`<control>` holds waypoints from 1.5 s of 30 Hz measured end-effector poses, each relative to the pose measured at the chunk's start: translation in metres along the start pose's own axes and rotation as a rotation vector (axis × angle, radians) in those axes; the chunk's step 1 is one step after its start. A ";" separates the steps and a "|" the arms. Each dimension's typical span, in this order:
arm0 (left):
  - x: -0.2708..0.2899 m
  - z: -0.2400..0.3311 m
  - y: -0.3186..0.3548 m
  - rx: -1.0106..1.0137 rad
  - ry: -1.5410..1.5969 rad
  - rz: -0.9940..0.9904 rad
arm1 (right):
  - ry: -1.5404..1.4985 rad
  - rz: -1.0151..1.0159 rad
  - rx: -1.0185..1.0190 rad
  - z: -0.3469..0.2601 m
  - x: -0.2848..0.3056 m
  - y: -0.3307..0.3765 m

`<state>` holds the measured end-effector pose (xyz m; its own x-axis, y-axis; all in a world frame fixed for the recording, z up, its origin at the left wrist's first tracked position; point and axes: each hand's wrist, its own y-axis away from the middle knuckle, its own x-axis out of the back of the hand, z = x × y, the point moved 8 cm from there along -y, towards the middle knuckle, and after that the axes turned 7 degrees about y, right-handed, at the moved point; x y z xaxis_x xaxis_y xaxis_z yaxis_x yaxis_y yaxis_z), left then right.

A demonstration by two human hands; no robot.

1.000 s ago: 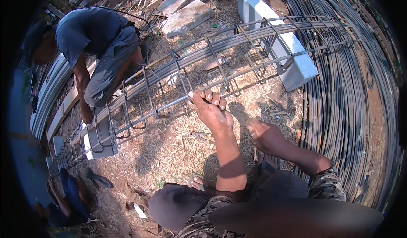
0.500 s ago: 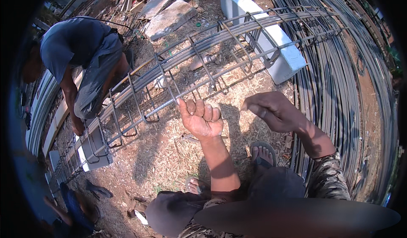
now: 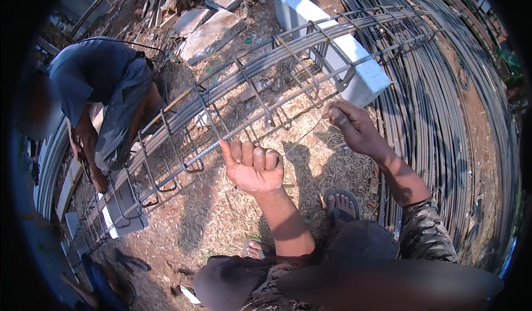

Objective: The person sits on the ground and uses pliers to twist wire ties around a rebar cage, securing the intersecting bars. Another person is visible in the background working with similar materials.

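The rebar cage (image 3: 260, 83) lies lengthwise across two white blocks (image 3: 354, 61), just beyond both hands. It is judged heavy and rigid, best gripped on a long bar beside a stirrup. The left hand (image 3: 252, 167) is palm-up with fingers curled and empty; the right hand (image 3: 352, 125) pinches a thin tie wire (image 3: 310, 131), springy and easily bent.

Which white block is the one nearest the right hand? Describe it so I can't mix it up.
Follow the long rebar cage lying across the dirt to its upper right end. There it rests on a long white block, just above the right hand. The other white block props the far lower-left end beside the crouching person; this one lies against the rebar bundle.
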<state>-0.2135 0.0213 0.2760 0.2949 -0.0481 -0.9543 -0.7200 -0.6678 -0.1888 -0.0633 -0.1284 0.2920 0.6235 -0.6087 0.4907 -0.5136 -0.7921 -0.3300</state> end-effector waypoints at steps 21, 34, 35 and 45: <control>0.118 -0.068 0.013 0.154 -0.727 0.487 | 0.316 -0.515 -0.251 0.046 -0.012 0.086; 0.102 0.060 0.013 0.366 -2.111 0.540 | -0.517 -0.053 -0.773 0.126 -0.139 0.051; 0.082 0.068 -0.002 0.125 -2.159 0.429 | -0.523 -0.099 -0.762 0.130 -0.146 0.056; 0.076 0.061 -0.066 0.244 -2.639 0.219 | -0.496 -0.178 -0.644 0.162 -0.194 -0.020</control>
<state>-0.1819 0.1065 0.2022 -0.4582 0.4834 0.7459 -0.6912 -0.7214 0.0429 -0.0781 -0.0017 0.0725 0.8375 -0.5456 0.0299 -0.5253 -0.7887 0.3194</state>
